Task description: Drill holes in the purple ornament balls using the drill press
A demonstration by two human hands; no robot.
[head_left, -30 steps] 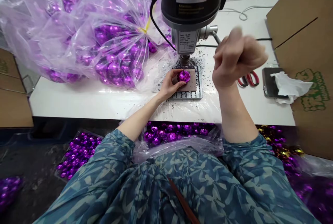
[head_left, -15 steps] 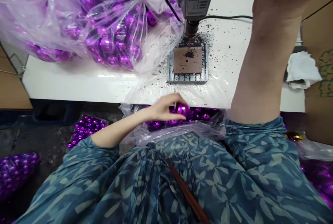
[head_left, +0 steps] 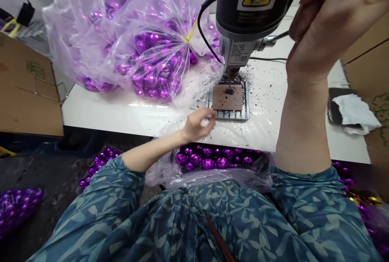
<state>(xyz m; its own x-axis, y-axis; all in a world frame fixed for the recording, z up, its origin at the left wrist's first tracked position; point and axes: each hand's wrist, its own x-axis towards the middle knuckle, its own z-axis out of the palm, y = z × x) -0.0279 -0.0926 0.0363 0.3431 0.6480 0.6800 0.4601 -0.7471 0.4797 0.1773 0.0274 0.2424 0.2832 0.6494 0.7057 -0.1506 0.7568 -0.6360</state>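
Observation:
My left hand (head_left: pixel 199 125) is in front of the drill press's base plate (head_left: pixel 233 114), above the near edge of the white table. Its thumb and fingers curl into a ring with the tips close together, and no ball shows inside. My right hand (head_left: pixel 330 22) is raised at the upper right, fingers curled around the end of the dark feed lever (head_left: pixel 281 35) of the drill press (head_left: pixel 247 6); the grip itself is partly hidden. Under the bit lies a brown board (head_left: pixel 227 100) with a small hole and dark shavings. Below the table edge, shiny purple balls (head_left: pixel 208 163) fill an open plastic-lined container.
A clear bag of larger purple mirrored balls (head_left: pixel 154 79), tied in yellow, lies on the table's left side. Cardboard boxes (head_left: pixel 27 87) flank the table. A white tissue (head_left: pixel 355 110) rests on a dark object at right. More bagged purple balls (head_left: pixel 20 209) are on the floor.
My left hand has moved up and away from the ball container, and the purple ball it held is no longer in it. The view has tilted up, showing more of the drill press and my right hand.

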